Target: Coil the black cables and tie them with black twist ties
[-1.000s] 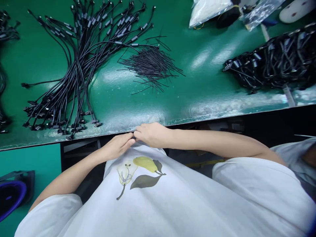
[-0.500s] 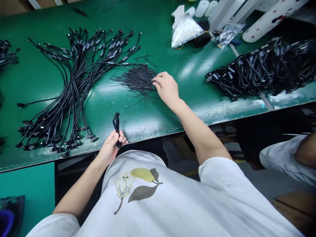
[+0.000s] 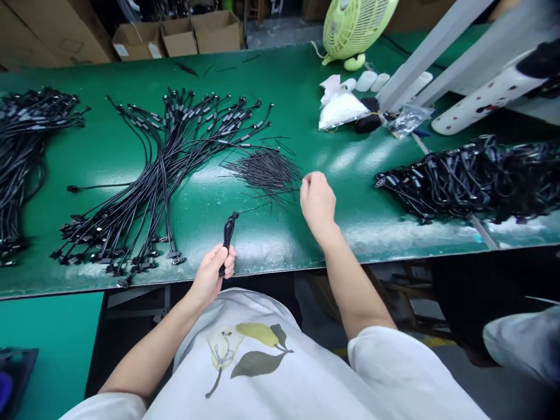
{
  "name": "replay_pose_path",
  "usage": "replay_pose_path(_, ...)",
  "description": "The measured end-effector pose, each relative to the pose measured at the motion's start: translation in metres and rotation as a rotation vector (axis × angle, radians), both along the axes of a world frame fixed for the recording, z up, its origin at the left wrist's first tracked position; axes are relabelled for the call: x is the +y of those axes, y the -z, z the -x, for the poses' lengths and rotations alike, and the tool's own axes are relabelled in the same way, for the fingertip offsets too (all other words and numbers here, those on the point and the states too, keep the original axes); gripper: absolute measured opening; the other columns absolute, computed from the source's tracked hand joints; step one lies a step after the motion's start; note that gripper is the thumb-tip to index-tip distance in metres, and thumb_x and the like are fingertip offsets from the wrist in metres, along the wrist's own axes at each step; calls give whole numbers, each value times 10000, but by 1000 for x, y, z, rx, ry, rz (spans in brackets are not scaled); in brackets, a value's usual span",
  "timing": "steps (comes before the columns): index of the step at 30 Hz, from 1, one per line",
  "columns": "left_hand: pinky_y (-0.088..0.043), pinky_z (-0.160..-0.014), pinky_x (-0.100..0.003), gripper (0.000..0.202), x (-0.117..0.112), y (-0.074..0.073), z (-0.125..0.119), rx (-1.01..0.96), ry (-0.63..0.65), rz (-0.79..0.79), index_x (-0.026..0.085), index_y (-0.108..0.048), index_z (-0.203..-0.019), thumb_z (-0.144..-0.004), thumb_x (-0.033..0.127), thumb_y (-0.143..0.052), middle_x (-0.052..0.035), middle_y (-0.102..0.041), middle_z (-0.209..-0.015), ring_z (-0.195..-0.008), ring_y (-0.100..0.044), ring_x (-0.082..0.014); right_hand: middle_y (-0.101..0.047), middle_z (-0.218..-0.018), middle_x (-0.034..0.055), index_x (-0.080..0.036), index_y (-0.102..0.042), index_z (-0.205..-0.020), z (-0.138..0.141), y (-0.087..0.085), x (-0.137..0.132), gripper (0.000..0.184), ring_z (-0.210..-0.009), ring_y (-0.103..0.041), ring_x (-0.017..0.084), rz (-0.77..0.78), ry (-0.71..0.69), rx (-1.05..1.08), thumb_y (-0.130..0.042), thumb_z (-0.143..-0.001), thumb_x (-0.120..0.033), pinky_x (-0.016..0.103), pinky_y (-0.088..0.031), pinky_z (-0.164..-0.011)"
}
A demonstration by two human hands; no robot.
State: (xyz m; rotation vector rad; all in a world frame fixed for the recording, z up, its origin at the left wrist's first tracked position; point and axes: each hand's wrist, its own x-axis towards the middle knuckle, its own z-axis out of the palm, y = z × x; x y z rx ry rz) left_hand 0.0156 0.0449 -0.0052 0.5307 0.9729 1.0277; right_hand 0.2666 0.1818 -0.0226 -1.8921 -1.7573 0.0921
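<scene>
My left hand (image 3: 215, 265), near the table's front edge, is closed around a folded black cable (image 3: 228, 233). The cable's looped upper part sticks up out of the fist, with a small dark connector at the top. My right hand (image 3: 318, 201) is closed in a pinch just right of a pile of thin black wire ties (image 3: 265, 170). One thin tie seems to run from the fingertips back toward the pile; its held end is hidden. Left of the pile spreads a large bunch of loose black cables (image 3: 160, 169) with connectors at both ends.
Another cable bunch (image 3: 21, 151) lies at far left. A heap of bundled cables (image 3: 464, 175) covers the right side. Toward the back stand a green fan (image 3: 356, 29), a white bag (image 3: 343, 109) and slanting posts (image 3: 431, 49). Another person's sleeve (image 3: 522, 341) shows at lower right.
My right hand has drawn back from the pile, a thin tie seemingly in its pinch. My left hand still grips the folded cable. The view has tilted up, showing more of the back.
</scene>
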Motion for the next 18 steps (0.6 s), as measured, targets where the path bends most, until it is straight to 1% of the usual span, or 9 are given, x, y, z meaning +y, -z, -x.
replay_pose_path(1, -276, -449, -171, 332, 1, -2, -2, 1, 13, -21, 131, -599, -847, -788, 441, -698, 61, -394, -579, -474, -348, -42, -611, -916, 114, -162, -540, -961, 10, -3, -18, 216, -798, -567, 218, 22, -58, 104, -347, -956, -259, 340, -422, -734)
replay_pose_path(3, -269, -453, -177, 361, 2, -3, -4, 0, 42, -43, 145, -607, -999, -809, 445, -676, 62, -398, -594, -481, -348, -49, -615, -827, 56, -200, -526, -904, 35, -5, -57, 166, -738, -564, 187, 135, -281, 308, -398, -947, -297, 302, -423, -697)
replay_pose_path(5, -265, -455, -184, 430, 3, -2, -6, -5, 69, -53, 167, -579, -1135, -820, 448, -661, 64, -401, -605, -487, -347, -58, -612, -796, 26, -212, -516, -880, 61, -4, -92, 151, -707, -558, 163, 258, -477, 446, -419, -945, -308, 276, -420, -671)
replay_pose_path(8, -292, -475, -198, 440, 2, 3, -6, 66, 59, -122, 154, -596, -1159, -843, 459, -621, 57, -404, -619, -510, -353, -69, -606, -789, 12, -207, -515, -890, 86, -2, -119, 146, -689, -549, 147, 310, -608, 494, -403, -955, -275, 262, -415, -657)
replay_pose_path(11, -338, -513, -218, 403, 2, 8, 0, 296, 57, -244, 158, -625, -1164, -895, 443, -532, 29, -480, -658, -538, -393, -87, -608, -812, 34, -184, -552, -917, 93, -4, -121, 181, -719, -551, 149, 172, -726, 306, -386, -969, -236, 265, -414, -675)
replay_pose_path(13, -400, -594, -240, 339, 2, 9, 6, 512, 86, -347, 189, -651, -1152, -901, 372, -517, -13, -591, -765, -620, -485, -118, -595, -768, 47, -165, -586, -895, 92, -9, -116, 230, -708, -542, 159, -6, -791, 42, -374, -975, -207, 286, -400, -675)
replay_pose_path(15, -437, -732, -268, 276, 2, 10, 12, 701, 118, -449, 227, -689, -1099, -872, 271, -538, -45, -664, -918, -787, -574, -168, -585, -726, 51, -151, -614, -872, 91, -17, -111, 257, -696, -534, 169, -202, -887, -236, -375, -963, -154, 312, -387, -679)
replay_pose_path(17, -433, -797, -280, 245, 0, 12, 17, 797, 138, -499, 247, -725, -997, -830, 192, -555, -45, -688, -940, -875, -602, -202, -633, -847, 81, -138, -637, -905, 92, -27, -104, 259, -803, -561, 185, -378, -1046, -441, -383, -943, -107, 336, -398, -748)
replay_pose_path(18, -435, -770, -277, 226, -1, 13, 19, 807, 142, -489, 243, -736, -933, -814, 171, -557, -41, -689, -870, -839, -607, -206, -645, -968, 103, -129, -643, -944, 93, -32, -101, 256, -901, -567, 197, -448, -1136, -507, -388, -937, -96, 347, -401, -802)
